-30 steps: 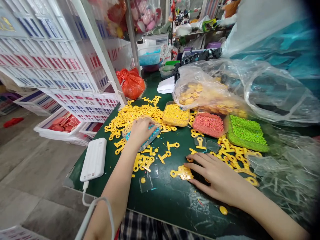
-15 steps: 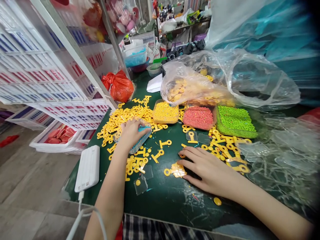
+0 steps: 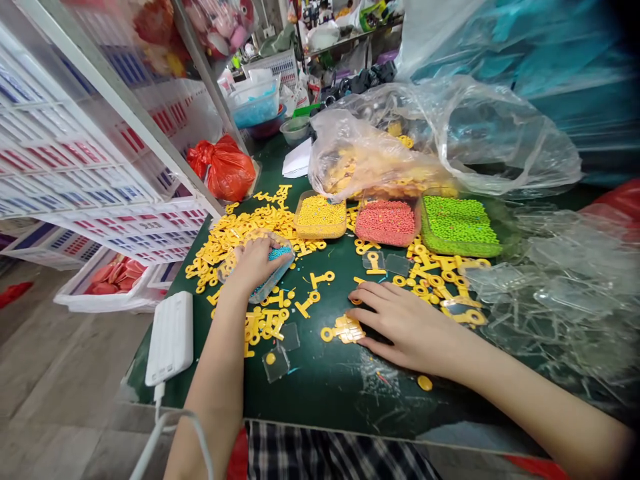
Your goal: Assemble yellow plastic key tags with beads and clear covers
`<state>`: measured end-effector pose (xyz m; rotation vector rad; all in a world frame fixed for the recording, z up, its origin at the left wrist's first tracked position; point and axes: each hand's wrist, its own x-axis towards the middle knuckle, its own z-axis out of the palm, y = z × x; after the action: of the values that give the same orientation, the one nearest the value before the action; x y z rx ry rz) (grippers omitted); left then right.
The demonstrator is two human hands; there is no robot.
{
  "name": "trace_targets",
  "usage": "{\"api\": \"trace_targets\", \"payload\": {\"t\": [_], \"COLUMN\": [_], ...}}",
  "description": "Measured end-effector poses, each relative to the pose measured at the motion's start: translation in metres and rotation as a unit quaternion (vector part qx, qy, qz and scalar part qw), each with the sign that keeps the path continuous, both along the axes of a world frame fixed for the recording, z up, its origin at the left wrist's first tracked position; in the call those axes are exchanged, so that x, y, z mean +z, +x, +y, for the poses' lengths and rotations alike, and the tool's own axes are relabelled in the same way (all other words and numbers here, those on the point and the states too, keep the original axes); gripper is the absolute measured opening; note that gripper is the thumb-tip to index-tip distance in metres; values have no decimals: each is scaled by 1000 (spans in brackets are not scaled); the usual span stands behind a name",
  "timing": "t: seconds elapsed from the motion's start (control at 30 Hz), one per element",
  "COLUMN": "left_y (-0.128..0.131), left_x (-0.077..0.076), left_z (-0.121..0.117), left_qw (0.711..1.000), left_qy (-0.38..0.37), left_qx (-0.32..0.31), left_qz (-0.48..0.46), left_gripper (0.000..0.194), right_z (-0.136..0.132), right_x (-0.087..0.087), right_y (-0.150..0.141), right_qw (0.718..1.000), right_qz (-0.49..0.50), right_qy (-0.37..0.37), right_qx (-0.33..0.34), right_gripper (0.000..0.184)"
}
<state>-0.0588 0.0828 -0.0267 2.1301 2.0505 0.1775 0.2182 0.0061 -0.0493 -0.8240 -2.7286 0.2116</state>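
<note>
My left hand [image 3: 256, 261] is closed over a clear tray of small blue beads [image 3: 280, 257]. The tray looks slightly tilted, and its left part is hidden under my fingers. Yellow plastic pieces [image 3: 235, 230], each with a ring on a short bar, lie heaped around it. On the green table my right hand [image 3: 400, 323] rests with fingers apart. Its thumb and fingers lie around the right end of a flat yellow plastic piece [image 3: 347, 329] with a ring, whose face looks shiny. Clear square plates [image 3: 276, 364] lie between my hands, one with a yellow disc on it.
Trays of yellow beads [image 3: 321, 217], red beads [image 3: 386, 222] and green beads [image 3: 460, 223] stand in a row behind. A large plastic bag [image 3: 380, 163] lies beyond them. Clear plastic parts [image 3: 555, 293] pile up at right. A white power bank [image 3: 170, 339] sits at the left edge.
The whole view has shifted a little, so the table's contents appear farther left and higher. Both hands keep their places at the blue bead tray and the yellow piece.
</note>
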Motion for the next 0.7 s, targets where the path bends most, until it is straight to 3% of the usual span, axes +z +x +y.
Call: {"api": "trace_targets", "payload": {"t": [0.27,0.43,0.7], "left_y": [0,-2,-8], "left_x": [-3,1,17], "left_z": [3,1,-5], "left_qw": [999,998,997], "left_qy": [-30,6,67], "left_qx": [-35,-47,-15], "left_qz": [24,50,30], "left_gripper": [25,23,25], "right_z": [1,1,4], "right_x": [2,1,-6], "right_y": [0,1,0], "right_qw": [1000,1000,999], "right_qz": [6,5,35], "right_qy": [0,-8,-28], "right_qx": [2,6,13], "right_gripper": [16,17,17]}}
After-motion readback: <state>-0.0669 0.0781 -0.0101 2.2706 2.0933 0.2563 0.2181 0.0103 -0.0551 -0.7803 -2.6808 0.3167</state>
